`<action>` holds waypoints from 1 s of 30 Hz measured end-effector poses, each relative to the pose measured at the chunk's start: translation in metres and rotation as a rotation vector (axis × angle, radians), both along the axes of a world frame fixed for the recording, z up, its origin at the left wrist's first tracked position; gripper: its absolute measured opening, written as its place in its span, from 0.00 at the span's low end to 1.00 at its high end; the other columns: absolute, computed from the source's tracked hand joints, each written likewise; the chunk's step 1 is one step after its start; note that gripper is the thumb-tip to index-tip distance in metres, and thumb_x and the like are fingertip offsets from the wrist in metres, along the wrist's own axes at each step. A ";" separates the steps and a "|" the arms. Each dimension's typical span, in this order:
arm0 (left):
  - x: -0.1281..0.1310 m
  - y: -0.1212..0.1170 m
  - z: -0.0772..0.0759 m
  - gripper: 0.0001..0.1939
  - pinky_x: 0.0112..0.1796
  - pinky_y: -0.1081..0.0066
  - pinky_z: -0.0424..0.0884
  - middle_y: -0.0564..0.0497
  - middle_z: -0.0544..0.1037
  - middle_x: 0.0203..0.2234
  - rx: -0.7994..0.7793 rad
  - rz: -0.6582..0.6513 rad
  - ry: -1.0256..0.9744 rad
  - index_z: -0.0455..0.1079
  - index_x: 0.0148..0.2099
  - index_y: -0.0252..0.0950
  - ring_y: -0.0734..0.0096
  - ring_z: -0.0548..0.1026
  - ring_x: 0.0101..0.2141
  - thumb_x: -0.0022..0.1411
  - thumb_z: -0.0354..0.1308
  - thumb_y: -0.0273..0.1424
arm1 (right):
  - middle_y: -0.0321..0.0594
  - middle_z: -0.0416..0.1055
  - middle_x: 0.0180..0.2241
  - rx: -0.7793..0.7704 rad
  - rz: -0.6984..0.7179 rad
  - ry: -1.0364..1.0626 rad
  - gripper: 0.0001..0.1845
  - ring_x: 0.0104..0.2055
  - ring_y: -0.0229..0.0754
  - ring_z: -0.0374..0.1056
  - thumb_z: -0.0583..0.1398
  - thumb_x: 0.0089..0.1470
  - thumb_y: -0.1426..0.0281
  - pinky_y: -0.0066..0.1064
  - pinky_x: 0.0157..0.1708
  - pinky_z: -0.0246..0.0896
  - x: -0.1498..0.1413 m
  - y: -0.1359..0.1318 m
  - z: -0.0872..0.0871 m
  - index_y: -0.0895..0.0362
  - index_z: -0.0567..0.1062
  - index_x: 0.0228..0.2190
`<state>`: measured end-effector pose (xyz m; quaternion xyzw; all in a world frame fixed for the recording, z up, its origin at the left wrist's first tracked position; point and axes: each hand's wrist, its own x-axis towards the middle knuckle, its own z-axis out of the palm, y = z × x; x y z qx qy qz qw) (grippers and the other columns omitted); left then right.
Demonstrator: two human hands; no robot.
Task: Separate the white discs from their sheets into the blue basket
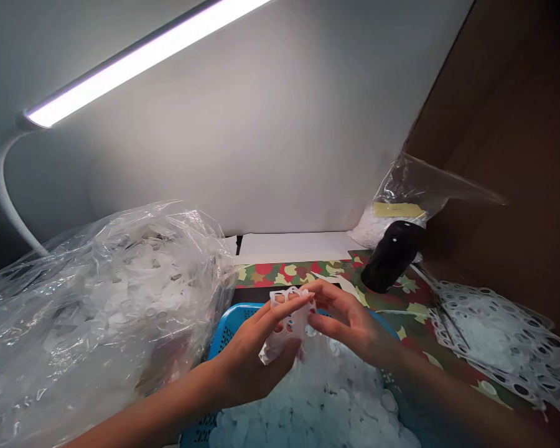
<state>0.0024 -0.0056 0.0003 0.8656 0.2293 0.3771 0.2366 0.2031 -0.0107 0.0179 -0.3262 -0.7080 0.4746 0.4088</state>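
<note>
Lamp (144, 65) lit by pale wall (261, 143), camo-print surf. (406, 305) below, hands (249, 358) pinching perf. pc (299, 325).

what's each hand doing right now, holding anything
Left hand: closed on a white perforated piece.
Right hand: fingers curled at the piece's edge; whether it grips cannot be told.

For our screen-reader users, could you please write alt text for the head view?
A left hand and a right hand hold a white holed sheet above a blue basket of flat white pieces. To the left lies a filled clear plastic bag; to the right, a pile of white openwork sheets; above, a lit lamp.
</note>
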 end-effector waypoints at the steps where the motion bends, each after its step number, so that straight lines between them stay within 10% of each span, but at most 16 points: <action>1: 0.000 0.001 0.000 0.32 0.40 0.70 0.73 0.46 0.67 0.54 -0.005 -0.010 -0.012 0.50 0.63 0.42 0.68 0.70 0.45 0.59 0.52 0.20 | 0.40 0.66 0.39 -0.045 0.035 0.045 0.09 0.41 0.40 0.63 0.55 0.58 0.64 0.33 0.42 0.61 0.000 0.002 0.000 0.54 0.67 0.41; 10: 0.002 0.006 -0.003 0.25 0.42 0.66 0.74 0.46 0.70 0.49 -0.112 0.048 -0.110 0.57 0.59 0.44 0.68 0.72 0.42 0.61 0.55 0.25 | 0.32 0.64 0.23 -0.056 -0.273 0.220 0.08 0.25 0.32 0.61 0.60 0.55 0.65 0.23 0.26 0.59 -0.001 0.008 -0.006 0.56 0.69 0.29; 19: 0.002 0.008 0.004 0.21 0.49 0.65 0.70 0.45 0.61 0.55 -0.188 0.155 -0.168 0.58 0.56 0.42 0.62 0.62 0.55 0.61 0.55 0.28 | 0.31 0.65 0.31 -0.138 -0.411 0.450 0.08 0.30 0.31 0.64 0.61 0.54 0.65 0.20 0.32 0.63 0.000 0.014 -0.008 0.51 0.66 0.34; 23: 0.005 0.008 0.004 0.23 0.42 0.68 0.72 0.42 0.60 0.55 -0.205 0.123 -0.228 0.56 0.56 0.39 0.68 0.69 0.45 0.60 0.56 0.27 | 0.31 0.68 0.35 -0.288 -0.341 0.642 0.09 0.35 0.34 0.67 0.62 0.52 0.64 0.23 0.35 0.65 0.002 0.018 -0.008 0.49 0.66 0.34; 28: 0.002 0.008 0.009 0.05 0.32 0.72 0.68 0.51 0.69 0.29 -0.201 0.197 -0.167 0.65 0.36 0.36 0.74 0.68 0.30 0.61 0.55 0.32 | 0.30 0.70 0.37 -0.294 -0.286 0.673 0.05 0.38 0.34 0.68 0.61 0.55 0.65 0.24 0.36 0.65 0.004 0.015 -0.003 0.46 0.68 0.34; 30: -0.001 0.009 0.011 0.16 0.31 0.71 0.66 0.52 0.70 0.24 -0.340 0.076 -0.090 0.68 0.33 0.36 0.73 0.68 0.27 0.67 0.44 0.37 | 0.30 0.70 0.40 -0.141 -0.272 0.576 0.02 0.44 0.35 0.67 0.60 0.56 0.66 0.25 0.40 0.64 0.005 0.008 0.001 0.47 0.70 0.32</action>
